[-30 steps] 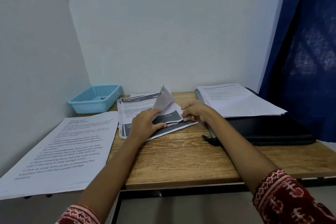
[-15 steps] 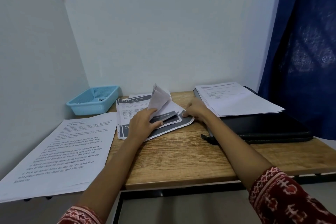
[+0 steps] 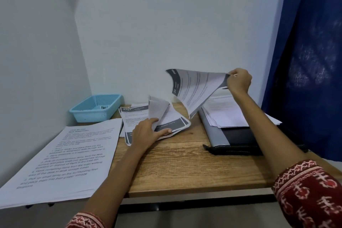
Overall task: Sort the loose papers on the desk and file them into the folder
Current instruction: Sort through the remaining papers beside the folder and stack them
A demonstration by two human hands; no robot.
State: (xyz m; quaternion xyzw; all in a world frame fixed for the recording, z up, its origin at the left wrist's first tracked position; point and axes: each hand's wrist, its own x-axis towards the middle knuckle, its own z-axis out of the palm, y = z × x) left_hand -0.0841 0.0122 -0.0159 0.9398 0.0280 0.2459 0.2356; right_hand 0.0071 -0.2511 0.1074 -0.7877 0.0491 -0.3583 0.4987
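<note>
Loose papers (image 3: 148,120) are lying fanned out in a stack at the middle of the wooden desk (image 3: 177,164), seen from the head camera, while a person is working through them. The left hand (image 3: 148,132) is pressing down on the stack, its thumb stretched along a dark-banded page and its fingers tucked under sheets that are curling upward. The right hand (image 3: 238,81) is pinching the corner of a single printed sheet (image 3: 198,89) and holding it in the air above the desk's far right side, the page bowing and hanging down toward the stack. Below that raised sheet, a dark folder (image 3: 238,139) is lying flat at the right of the desk with a white pile of pages (image 3: 227,114) resting on top of it. A light blue basket (image 3: 96,107) is sitting in the back left corner against the wall, and a large printed instruction sheet (image 3: 63,159) is lying at the left, overhanging the near edge. A blue curtain (image 3: 311,61) is hanging at the right. Red patterned sleeves (image 3: 307,192) are covering both forearms.
</note>
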